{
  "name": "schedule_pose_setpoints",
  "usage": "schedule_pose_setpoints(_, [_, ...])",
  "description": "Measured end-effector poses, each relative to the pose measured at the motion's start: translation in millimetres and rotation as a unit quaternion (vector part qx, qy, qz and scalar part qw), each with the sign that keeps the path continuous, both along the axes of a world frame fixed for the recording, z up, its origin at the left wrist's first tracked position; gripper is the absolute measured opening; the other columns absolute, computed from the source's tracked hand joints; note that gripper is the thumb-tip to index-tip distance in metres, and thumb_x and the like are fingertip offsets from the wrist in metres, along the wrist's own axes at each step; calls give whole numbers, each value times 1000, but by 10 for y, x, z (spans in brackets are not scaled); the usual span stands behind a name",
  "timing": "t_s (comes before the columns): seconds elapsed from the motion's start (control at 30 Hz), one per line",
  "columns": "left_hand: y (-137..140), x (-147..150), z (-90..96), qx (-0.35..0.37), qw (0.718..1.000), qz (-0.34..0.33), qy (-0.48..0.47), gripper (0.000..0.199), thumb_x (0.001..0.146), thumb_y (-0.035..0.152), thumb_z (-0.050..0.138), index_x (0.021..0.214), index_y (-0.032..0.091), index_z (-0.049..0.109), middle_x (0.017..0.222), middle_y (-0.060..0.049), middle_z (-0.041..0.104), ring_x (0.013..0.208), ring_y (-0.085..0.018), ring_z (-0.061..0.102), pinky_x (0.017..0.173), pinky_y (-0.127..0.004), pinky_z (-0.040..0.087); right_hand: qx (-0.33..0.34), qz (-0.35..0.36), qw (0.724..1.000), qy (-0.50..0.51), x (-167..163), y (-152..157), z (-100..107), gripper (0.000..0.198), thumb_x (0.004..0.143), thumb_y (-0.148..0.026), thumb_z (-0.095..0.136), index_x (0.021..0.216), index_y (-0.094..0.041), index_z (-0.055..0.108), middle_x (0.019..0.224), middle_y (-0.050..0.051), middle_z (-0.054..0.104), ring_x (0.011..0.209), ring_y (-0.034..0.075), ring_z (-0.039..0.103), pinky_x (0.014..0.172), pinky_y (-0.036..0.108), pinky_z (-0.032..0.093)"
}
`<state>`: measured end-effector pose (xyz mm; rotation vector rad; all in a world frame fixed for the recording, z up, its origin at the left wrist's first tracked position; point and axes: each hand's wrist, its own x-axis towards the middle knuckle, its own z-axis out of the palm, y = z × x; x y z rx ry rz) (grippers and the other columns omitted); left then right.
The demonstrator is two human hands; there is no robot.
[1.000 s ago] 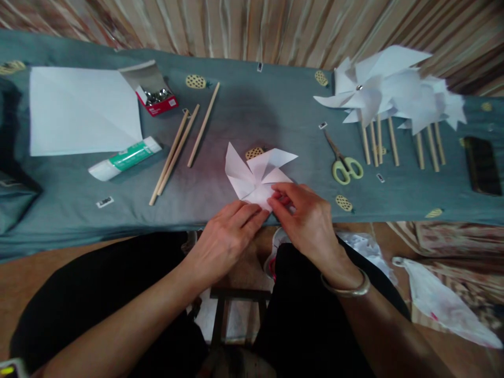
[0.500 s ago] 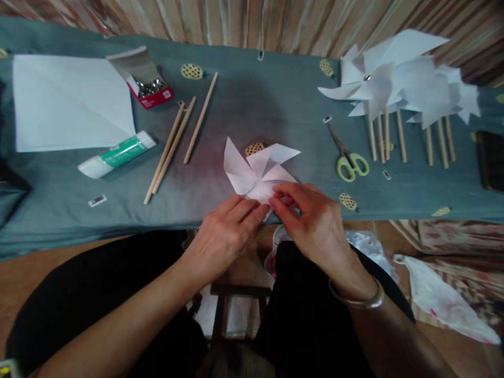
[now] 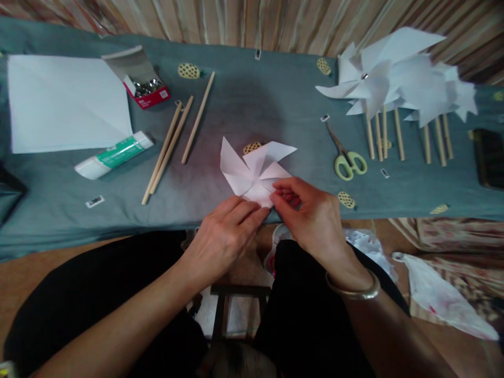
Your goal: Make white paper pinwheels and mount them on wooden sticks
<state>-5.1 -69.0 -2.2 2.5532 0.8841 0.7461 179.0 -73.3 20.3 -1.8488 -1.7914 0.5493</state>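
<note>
A white paper pinwheel (image 3: 255, 170) without a stick lies near the front edge of the table, its blades folded in toward the centre. My left hand (image 3: 232, 226) presses its closed fingers on the pinwheel's near edge. On the near right side, my right hand (image 3: 309, 215) pinches a paper blade between thumb and forefinger. The near part of the pinwheel is hidden under both hands. Green-handled scissors (image 3: 349, 163) lie to the right of my right hand. Three wooden sticks (image 3: 199, 118) lie to the left of the pinwheel.
Finished pinwheels on sticks (image 3: 413, 84) lie at the back right. At the left are white paper sheets (image 3: 63, 100), a glue stick (image 3: 114, 155) and an open red box (image 3: 153, 95) of shiny metal pieces. A dark phone-like object (image 3: 488, 157) sits at the far right.
The whole view has shifted slightly, so table objects appear a little further left. My right fingers have moved marginally on the blade; both hands stay on the pinwheel.
</note>
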Motion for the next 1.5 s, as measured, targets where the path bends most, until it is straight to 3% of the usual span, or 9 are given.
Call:
schedule_pose_setpoints(0.7, [39, 48, -12, -5, 1000, 13, -9, 24, 96, 11, 49, 115, 8, 63, 96, -10, 67, 89, -20, 58, 75, -32, 58, 72, 31, 986, -148, -77, 70, -77, 13, 87, -17, 57, 89, -17, 70, 75, 5, 71, 74, 21, 65, 65, 29, 45])
schedule_pose_setpoints(1.07, [31, 48, -10, -20, 1000, 13, -7, 25, 96, 11, 49, 117, 5, 63, 93, -10, 65, 86, -20, 57, 71, -30, 56, 83, 106, 970, -203, -93, 29, -27, 20, 95, -16, 51, 85, -16, 69, 85, 7, 72, 80, 22, 60, 74, 33, 44])
schedule_pose_setpoints(1.5, [21, 43, 0, -25, 1000, 17, -7, 22, 97, 13, 49, 113, 7, 64, 93, -10, 65, 87, -19, 57, 72, -30, 56, 76, 141, 964, -210, -113, -14, 43, 22, 94, -12, 50, 92, -15, 72, 101, 10, 72, 92, 25, 57, 83, 37, 49])
